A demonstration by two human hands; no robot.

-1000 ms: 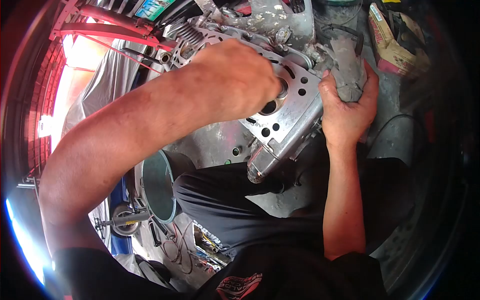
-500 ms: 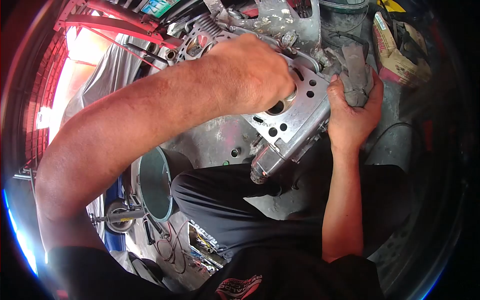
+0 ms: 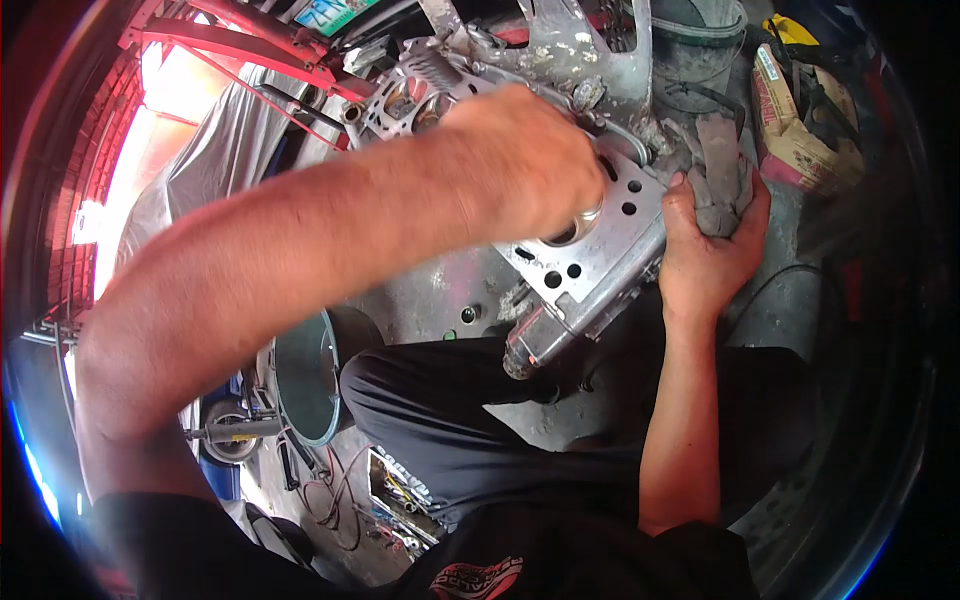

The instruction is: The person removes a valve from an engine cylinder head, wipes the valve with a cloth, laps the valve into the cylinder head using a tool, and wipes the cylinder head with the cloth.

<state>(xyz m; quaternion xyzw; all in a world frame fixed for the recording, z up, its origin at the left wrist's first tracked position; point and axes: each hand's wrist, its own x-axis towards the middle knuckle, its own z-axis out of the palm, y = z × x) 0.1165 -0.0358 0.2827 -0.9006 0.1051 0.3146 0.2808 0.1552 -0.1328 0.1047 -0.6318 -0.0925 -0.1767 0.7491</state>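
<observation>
A metal engine cylinder head (image 3: 600, 240) lies in front of me with its flat, holed face up. My left hand (image 3: 535, 160) is curled into a fist over one of its round chambers, back of the hand upward. The fingertips and whatever they hold are hidden under it. At the head's right end, my right hand (image 3: 715, 245) is closed around a crumpled, dirty grey rag (image 3: 718, 190). Its thumb is on the left side of the rag and its fingers on the right.
A paint-spotted metal stand (image 3: 570, 55) rises behind the cylinder head. A dark bucket (image 3: 695, 25) and a torn carton (image 3: 790, 130) are at the back right. Beside my knee are a green-grey tub (image 3: 305, 385) and a tray of tools (image 3: 400, 490). A red steel frame (image 3: 230, 55) stands back left.
The whole view has shifted slightly, putting the cylinder head a little lower and to the right. My left forearm is blurred by motion; the fist stays over the same chamber. My right hand keeps its grip.
</observation>
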